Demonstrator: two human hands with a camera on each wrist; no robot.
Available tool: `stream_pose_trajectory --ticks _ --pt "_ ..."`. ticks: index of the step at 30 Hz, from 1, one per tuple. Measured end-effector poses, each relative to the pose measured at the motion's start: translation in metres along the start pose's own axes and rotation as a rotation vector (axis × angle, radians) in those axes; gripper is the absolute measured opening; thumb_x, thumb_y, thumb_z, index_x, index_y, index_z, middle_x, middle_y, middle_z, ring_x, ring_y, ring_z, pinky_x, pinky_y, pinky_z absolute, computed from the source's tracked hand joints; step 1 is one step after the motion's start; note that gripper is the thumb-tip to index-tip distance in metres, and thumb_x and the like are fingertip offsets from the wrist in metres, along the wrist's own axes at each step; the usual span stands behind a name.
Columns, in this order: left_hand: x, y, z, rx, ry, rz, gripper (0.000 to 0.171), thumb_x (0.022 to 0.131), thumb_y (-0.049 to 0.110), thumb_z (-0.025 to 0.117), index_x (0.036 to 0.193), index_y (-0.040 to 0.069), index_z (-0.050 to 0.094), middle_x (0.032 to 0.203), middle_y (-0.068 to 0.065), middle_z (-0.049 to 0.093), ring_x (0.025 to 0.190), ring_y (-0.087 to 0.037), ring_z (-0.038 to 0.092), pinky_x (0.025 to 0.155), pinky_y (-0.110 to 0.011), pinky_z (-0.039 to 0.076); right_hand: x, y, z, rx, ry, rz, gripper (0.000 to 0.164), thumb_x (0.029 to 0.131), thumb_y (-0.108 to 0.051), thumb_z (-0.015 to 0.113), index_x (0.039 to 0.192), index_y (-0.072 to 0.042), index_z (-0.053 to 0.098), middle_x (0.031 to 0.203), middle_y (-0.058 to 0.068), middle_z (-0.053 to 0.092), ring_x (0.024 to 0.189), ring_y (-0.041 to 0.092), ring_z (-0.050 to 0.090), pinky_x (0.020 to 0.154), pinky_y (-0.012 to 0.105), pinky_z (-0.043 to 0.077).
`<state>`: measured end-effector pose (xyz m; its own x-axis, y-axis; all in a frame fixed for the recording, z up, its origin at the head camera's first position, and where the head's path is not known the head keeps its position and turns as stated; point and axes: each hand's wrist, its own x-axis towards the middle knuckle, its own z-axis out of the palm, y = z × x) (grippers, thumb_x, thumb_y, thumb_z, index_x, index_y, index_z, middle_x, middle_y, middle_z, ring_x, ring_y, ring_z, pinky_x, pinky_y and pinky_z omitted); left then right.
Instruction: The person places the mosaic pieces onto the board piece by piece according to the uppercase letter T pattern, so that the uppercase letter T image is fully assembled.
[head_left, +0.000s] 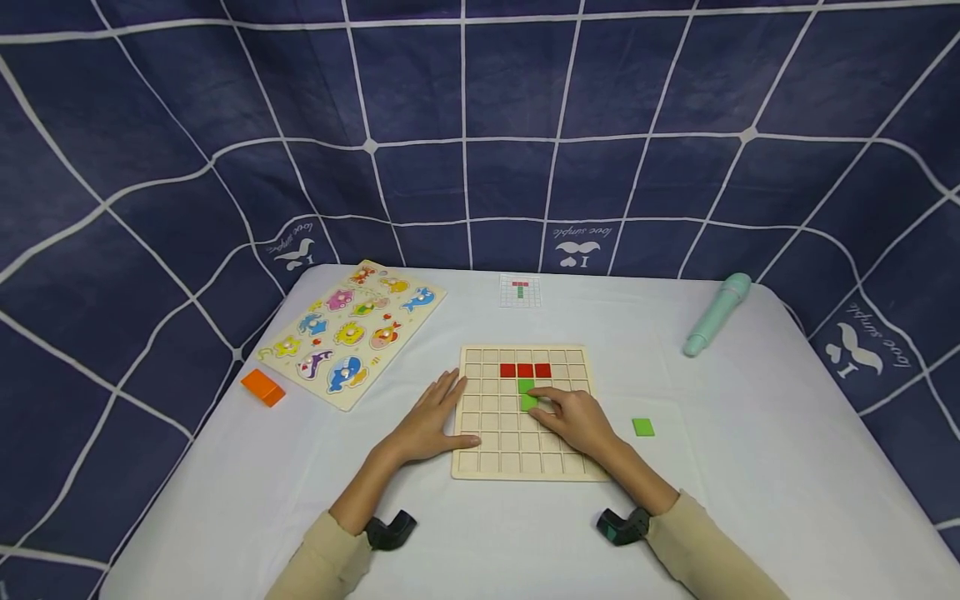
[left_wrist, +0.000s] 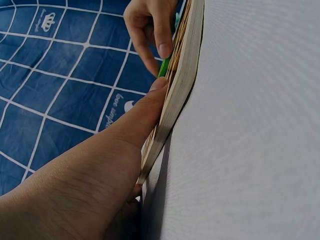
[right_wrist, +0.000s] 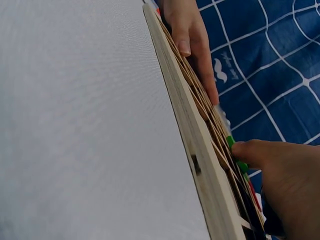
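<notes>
A wooden grid board point(head_left: 487, 462) lies on the table in front of me. Three red tiles point(head_left: 525, 371) form a row in its upper part, with a green tile point(head_left: 526, 386) right below the middle one. My right hand point(head_left: 577, 421) pinches another green tile point(head_left: 528, 402) between thumb and fingers, directly beneath that one; its edge shows by the thumb in the right wrist view point(right_wrist: 231, 142). My left hand point(head_left: 427, 421) rests along the board's left edge, fingers extended and thumb lying over the lower left squares.
One loose green tile point(head_left: 642, 427) lies right of the board. Behind it is a small pattern card point(head_left: 520, 291) with a red and green T. An animal puzzle board point(head_left: 348, 333) and an orange block point(head_left: 262, 387) are at left, a mint-green cylinder point(head_left: 717, 314) at back right.
</notes>
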<state>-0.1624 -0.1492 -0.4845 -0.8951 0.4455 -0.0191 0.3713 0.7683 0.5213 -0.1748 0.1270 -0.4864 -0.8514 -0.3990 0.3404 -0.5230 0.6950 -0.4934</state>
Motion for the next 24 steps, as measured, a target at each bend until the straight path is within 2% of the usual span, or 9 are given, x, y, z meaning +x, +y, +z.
stream_pose_trajectory --ticks 15,24 --pt "0.0 0.001 0.0 -0.002 0.005 -0.002 0.105 0.073 0.063 0.064 0.148 0.009 0.016 0.154 -0.008 0.006 0.14 -0.019 -0.002 0.112 -0.037 0.006 0.0 0.001 0.0 -0.009 0.002 -0.026 0.03 0.083 -0.032 0.069 0.109 -0.017 0.07 0.047 -0.015 0.032 0.043 0.0 0.024 0.041 0.02 0.023" --pt "0.0 0.002 -0.001 0.008 0.003 -0.005 0.104 0.073 0.064 0.064 0.149 0.01 0.016 0.154 -0.008 0.006 0.14 -0.019 -0.001 0.112 -0.038 0.007 -0.016 0.013 -0.019 0.023 -0.005 0.008 0.032 0.083 -0.034 0.069 0.111 -0.017 0.068 0.047 -0.016 0.032 0.043 -0.001 0.026 0.042 0.02 0.026"
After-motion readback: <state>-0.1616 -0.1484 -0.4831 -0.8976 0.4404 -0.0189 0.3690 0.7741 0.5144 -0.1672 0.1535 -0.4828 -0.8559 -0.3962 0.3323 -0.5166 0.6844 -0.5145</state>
